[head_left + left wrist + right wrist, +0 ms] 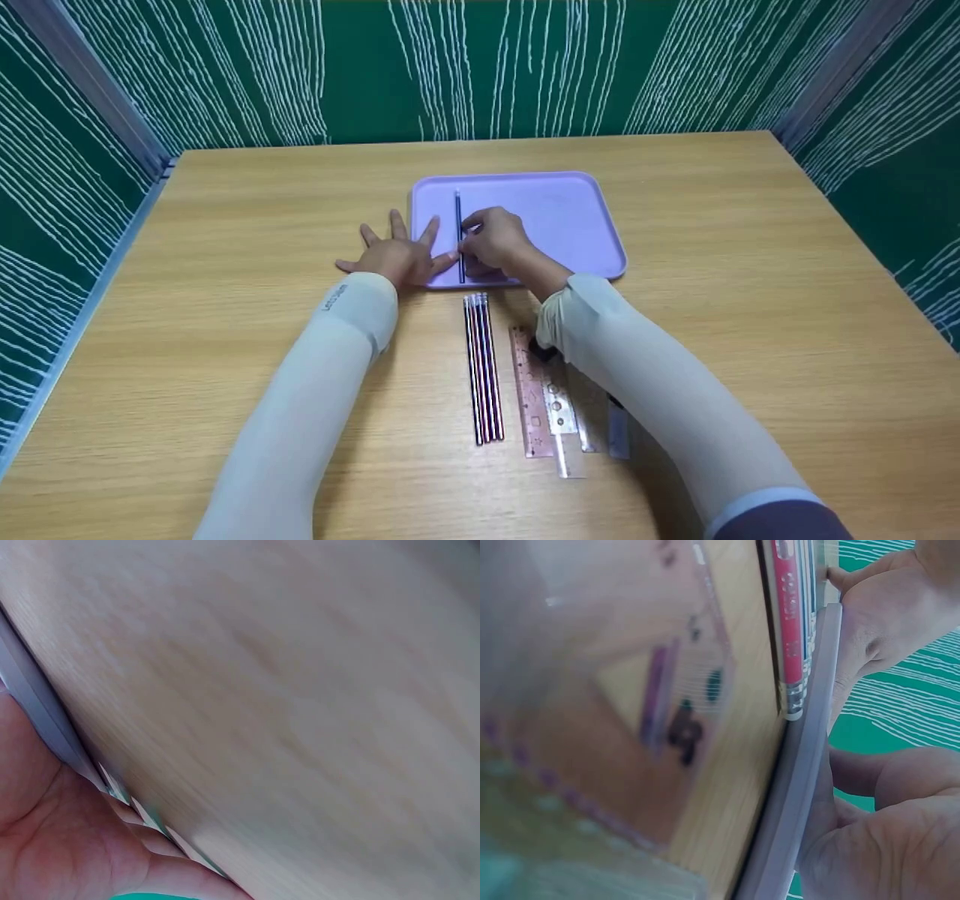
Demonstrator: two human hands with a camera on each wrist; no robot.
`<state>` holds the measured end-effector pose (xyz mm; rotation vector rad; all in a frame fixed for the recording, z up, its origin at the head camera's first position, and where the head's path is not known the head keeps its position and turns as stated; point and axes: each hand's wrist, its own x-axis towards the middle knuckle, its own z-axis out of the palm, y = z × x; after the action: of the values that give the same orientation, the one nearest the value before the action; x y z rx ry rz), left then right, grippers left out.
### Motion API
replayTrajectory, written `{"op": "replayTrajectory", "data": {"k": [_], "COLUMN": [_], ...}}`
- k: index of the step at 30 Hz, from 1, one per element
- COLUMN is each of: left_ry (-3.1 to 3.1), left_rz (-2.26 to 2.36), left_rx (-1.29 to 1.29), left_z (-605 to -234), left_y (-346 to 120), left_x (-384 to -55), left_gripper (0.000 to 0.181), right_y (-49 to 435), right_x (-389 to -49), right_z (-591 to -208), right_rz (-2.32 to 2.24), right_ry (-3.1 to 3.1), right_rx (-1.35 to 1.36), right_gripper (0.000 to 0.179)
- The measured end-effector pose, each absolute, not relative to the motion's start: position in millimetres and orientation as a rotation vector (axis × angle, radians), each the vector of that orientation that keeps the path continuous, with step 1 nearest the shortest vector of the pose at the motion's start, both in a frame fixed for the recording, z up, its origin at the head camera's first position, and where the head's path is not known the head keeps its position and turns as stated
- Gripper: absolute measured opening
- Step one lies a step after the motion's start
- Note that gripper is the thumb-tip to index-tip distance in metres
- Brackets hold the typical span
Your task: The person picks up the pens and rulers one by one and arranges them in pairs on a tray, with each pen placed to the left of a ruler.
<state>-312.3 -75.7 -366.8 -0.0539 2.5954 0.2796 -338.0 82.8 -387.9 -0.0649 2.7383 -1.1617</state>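
Note:
A dark pencil (459,214) lies lengthwise in the left part of the purple tray (559,202). In the head view my right hand (496,238) is over the tray with its fingers curled, and thumb and fingertips pinch the pencil at its middle. My left hand (397,256) spreads its fingers wide across the tray's left edge, the thumb reaching close to the pencil. The left wrist view shows only that palm (52,840) beside the tray rim. In front of the tray, several striped pencils (484,367) lie side by side, eraser ends toward it.
Right of the striped pencils lie a pink ruler (530,397) and several clear rulers (559,409), overlapping and partly under the right forearm. All rest on a wooden table (262,217). Green walls (360,67) with white lines stand behind and at the sides.

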Motion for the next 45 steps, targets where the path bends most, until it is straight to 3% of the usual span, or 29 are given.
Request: {"op": "replayTrajectory", "data": {"k": [20, 45], "left_ry": [2.568, 2.585], "left_rz": [0.273, 0.288], "left_rx": [-0.081, -0.072], "left_z": [-366, -366], "left_y": [-73, -74], "left_x": [-314, -312], "left_gripper": [0.078, 0.077], "right_y": [111, 203], "right_x": [-332, -293], "right_z": [-359, -330], "right_rz": [-1.516, -1.58], "right_ry": [2.329, 2.266], "right_rx": [0.019, -0.023], "right_gripper": [0.054, 0.06]}}
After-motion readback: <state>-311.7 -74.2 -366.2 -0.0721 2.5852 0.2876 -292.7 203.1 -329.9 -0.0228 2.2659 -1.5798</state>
